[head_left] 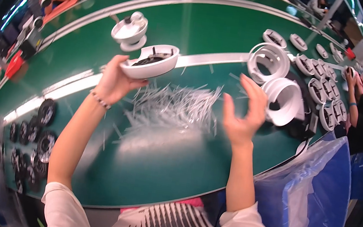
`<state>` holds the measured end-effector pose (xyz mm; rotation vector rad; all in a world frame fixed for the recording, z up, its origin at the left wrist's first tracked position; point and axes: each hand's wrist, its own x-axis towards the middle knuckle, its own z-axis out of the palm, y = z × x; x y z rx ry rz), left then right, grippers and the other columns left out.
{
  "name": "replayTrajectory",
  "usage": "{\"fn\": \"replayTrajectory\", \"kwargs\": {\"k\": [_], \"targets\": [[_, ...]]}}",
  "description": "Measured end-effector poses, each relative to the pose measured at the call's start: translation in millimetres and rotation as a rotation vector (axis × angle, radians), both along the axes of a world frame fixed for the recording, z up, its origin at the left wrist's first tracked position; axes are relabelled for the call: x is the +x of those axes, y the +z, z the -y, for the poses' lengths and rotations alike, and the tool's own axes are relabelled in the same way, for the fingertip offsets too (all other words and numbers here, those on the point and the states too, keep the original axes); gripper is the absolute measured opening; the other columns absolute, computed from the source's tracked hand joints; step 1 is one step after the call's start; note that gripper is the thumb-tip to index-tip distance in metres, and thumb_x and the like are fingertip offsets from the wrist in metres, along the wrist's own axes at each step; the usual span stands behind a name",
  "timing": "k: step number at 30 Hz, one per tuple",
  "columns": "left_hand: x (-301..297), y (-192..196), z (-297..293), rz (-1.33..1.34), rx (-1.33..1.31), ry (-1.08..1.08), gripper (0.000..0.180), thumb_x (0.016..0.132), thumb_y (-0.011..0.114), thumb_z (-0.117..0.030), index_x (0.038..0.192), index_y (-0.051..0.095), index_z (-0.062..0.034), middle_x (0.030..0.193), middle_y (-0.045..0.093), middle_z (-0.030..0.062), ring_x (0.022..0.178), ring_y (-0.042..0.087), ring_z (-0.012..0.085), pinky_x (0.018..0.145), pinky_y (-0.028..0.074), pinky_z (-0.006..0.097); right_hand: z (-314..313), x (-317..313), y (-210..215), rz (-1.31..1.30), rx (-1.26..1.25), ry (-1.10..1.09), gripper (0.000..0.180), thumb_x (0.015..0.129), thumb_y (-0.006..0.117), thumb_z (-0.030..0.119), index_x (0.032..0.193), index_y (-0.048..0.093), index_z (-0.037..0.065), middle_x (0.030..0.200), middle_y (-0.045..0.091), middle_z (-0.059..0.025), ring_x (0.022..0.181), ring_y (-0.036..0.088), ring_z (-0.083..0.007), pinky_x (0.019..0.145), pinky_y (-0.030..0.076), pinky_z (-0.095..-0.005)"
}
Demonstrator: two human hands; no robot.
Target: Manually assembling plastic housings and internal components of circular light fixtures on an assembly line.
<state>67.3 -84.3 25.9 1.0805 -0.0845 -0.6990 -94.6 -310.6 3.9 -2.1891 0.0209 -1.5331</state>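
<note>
My left hand (pixel 117 81) is closed on the near-left rim of a white rounded plastic housing (pixel 157 69) with black parts inside, held tilted above the table. My right hand (pixel 245 118) is in the air to the right, thumb and fingers apart, with nothing in it. Between the hands, a loose heap of thin clear plastic strips (pixel 173 105) lies on the green table (pixel 170 163). Closest to my right hand are white ring-shaped shells (pixel 281 99), lying on their sides.
Behind the held housing stands a white bowl-like part (pixel 129 32) on a base. Several black round parts (pixel 47 113) lie at the left. White housings (pixel 319 91) stand in rows at the right. A blue bin lined with clear plastic (pixel 304 200) stands at the right edge; co-workers sit nearby.
</note>
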Motion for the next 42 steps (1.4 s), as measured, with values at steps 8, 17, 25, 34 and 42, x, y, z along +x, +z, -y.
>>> {"fn": "replayTrajectory", "kwargs": {"k": [8,17,25,34,42], "targets": [[116.6,-60.7,184.1,0.092,-0.108,0.118,0.038,0.089,0.034,-0.02,0.114,0.034,0.0086,0.105,0.049,0.0258,0.089,0.055,0.0384,0.077,0.049,0.044,69.6,-29.6,-33.4,-0.191,0.208,-0.624,0.06,0.066,0.068,0.02,0.116,0.041,-0.001,0.11,0.048,-0.0167,0.104,0.042,-0.0348,0.095,0.024,-0.0467],[133.9,-59.5,185.2,0.203,0.344,0.132,0.065,0.086,0.04,-0.045,0.127,0.021,0.002,0.122,0.035,0.0243,0.093,0.054,0.0341,0.075,0.05,0.039,72.0,-25.0,-39.0,-0.327,0.306,-0.567,0.012,0.07,0.063,0.016,0.068,0.059,0.004,0.074,0.06,-0.0056,0.074,0.053,-0.0252,0.085,0.033,-0.0429],[23.4,-9.4,38.6,0.769,0.424,0.131,0.039,0.087,0.042,-0.028,0.119,0.04,-0.004,0.112,0.051,0.0115,0.088,0.057,0.0178,0.063,0.048,0.027,71.7,-35.9,-20.9,0.024,0.204,-0.617,0.018,0.073,0.063,0.01,0.059,0.054,0.001,0.06,0.052,-0.0105,0.057,0.05,-0.0271,0.056,0.036,-0.0348],[-124.5,40.4,-78.5,1.623,0.48,0.042,0.062,0.065,0.066,-0.009,0.121,0.04,-0.0032,0.119,0.045,0.0161,0.108,0.046,0.0302,0.089,0.04,0.035,-102.2,-38.4,54.3,0.23,0.267,0.285,0.004,0.074,0.059,-0.004,0.076,0.061,-0.006,0.072,0.062,-0.0129,0.065,0.058,-0.0186,0.061,0.047,-0.0279],[-163.8,-7.5,-96.1,1.445,0.25,0.23,0.029,0.068,0.065,-0.009,0.093,0.052,-0.0019,0.091,0.057,0.0126,0.076,0.058,0.0284,0.063,0.048,0.034,-193.8,-54.1,38.5,-0.207,0.487,0.862,0.014,0.081,0.056,0.006,0.083,0.057,-0.007,0.081,0.06,-0.015,0.068,0.058,-0.0191,0.063,0.048,-0.0267]]}}
